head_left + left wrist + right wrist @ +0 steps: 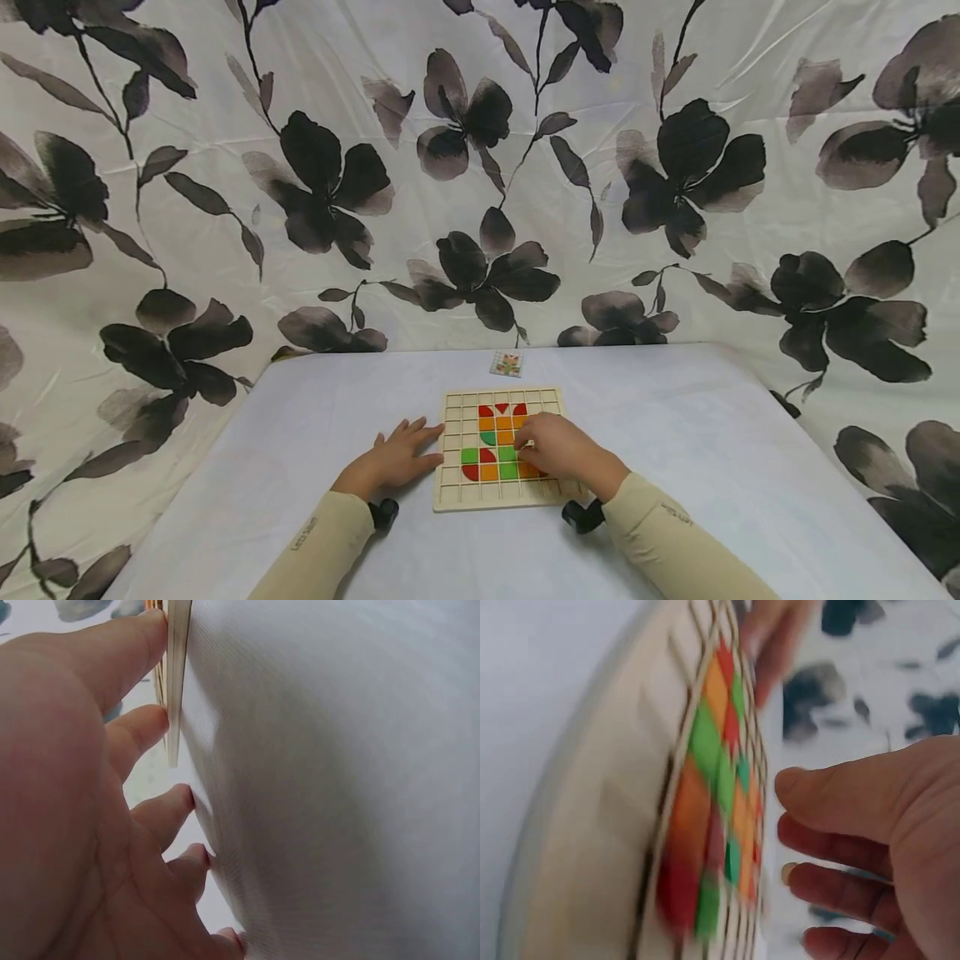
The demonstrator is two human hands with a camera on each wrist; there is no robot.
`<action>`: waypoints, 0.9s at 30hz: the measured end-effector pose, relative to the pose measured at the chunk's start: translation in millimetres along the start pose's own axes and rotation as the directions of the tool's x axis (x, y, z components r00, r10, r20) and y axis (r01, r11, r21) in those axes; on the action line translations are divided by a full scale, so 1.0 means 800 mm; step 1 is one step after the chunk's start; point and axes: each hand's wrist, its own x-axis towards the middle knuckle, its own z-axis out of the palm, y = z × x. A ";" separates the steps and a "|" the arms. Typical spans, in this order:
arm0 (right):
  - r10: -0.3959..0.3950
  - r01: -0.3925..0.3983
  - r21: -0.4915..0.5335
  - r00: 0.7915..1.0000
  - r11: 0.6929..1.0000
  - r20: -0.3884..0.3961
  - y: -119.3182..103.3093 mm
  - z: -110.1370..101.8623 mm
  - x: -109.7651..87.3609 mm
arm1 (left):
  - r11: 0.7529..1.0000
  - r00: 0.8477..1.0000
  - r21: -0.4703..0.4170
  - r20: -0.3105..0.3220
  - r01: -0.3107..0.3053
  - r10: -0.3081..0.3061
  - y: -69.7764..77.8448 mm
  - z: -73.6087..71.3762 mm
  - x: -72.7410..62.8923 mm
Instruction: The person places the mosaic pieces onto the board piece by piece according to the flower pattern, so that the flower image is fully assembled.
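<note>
A square wooden grid board (459,498) lies on the table, with red, orange and green flat pieces in some of its cells. My left hand (397,457) is at the board's left side, fingers spread. In the left wrist view, thumb and index fingertip touch the board's edge (176,682), while the other fingertips rest on the cloth. My right hand (558,448) is over the board's right half and covers some cells. In the right wrist view its fingers (840,892) are loosely bent, apart from the pieces. A tiny tan spot shows at one fingertip; what it is, I cannot tell.
A small patterned card (507,363) lies behind the board near the table's far edge. White cloth covers the table (660,392). Behind it hangs a floral curtain (577,192). A black strapped device (582,517) is on each wrist.
</note>
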 end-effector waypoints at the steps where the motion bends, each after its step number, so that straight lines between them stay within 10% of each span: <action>1: 0.043 -0.043 0.015 0.999 0.999 0.009 0.011 -0.005 -0.008 | 1.000 1.000 0.002 -0.001 0.003 -0.003 -0.001 0.000 0.000; 11: 0.407 -0.407 -0.029 0.904 0.913 0.133 0.081 -0.034 -0.101 | 0.999 1.000 0.032 -0.004 0.007 -0.007 -0.008 0.000 0.003; 27: 0.391 -0.392 -0.002 0.918 0.920 0.070 0.080 -0.014 -0.116 | 1.000 1.000 0.020 -0.002 -0.002 0.002 -0.006 0.006 0.009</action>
